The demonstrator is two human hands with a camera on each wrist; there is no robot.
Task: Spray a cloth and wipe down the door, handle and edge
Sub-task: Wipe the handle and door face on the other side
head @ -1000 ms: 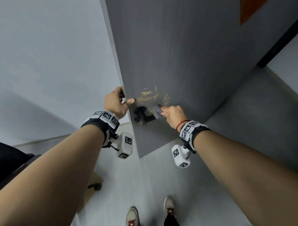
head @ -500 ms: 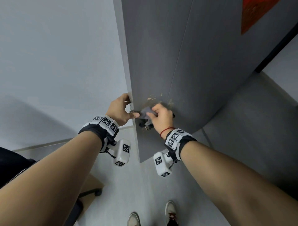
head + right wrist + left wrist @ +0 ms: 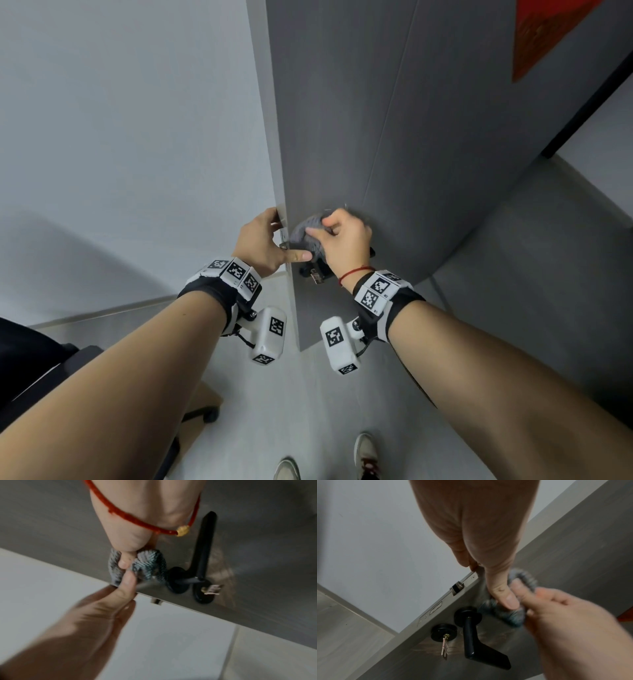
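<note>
While the left hand (image 3: 262, 245) grips the door (image 3: 394, 137) edge (image 3: 447, 599), the right hand (image 3: 346, 240) pinches the bunched cloth (image 3: 150, 563) against the panel above the handle (image 3: 481, 649), wiping seemingly midway.

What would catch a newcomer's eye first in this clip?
The right hand presses a bunched grey cloth against the grey door, just above the black lever handle. The left hand grips the door's edge, and a key hangs from the lock beside the handle.
</note>
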